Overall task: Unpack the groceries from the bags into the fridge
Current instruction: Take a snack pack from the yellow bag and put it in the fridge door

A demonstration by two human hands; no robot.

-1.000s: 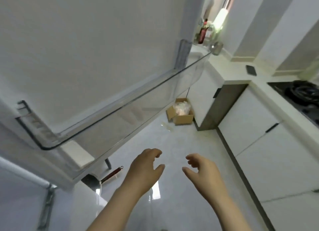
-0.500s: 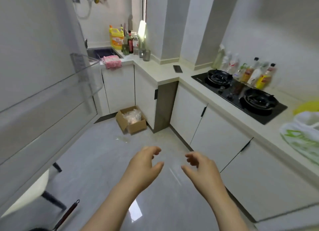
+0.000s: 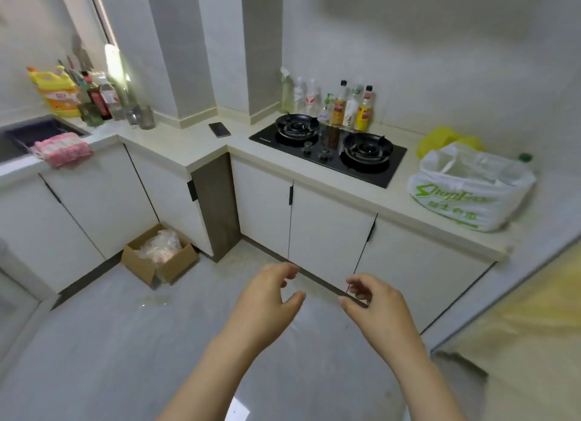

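View swung right; empty hands [image 3: 317, 307] face white bag [image 3: 468, 194] beside stove [image 3: 330, 147].

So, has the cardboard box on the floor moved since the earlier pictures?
No. The cardboard box stays against the same dark cabinet end panel; only the head camera has turned right, shifting it in the picture.

I hold both forearms extended forward, bare. My left hand [image 3: 264, 304] and right hand [image 3: 375, 307] hover side by side, apart, fingers loosely curled (thumbs turned inward), each empty and touching nothing.
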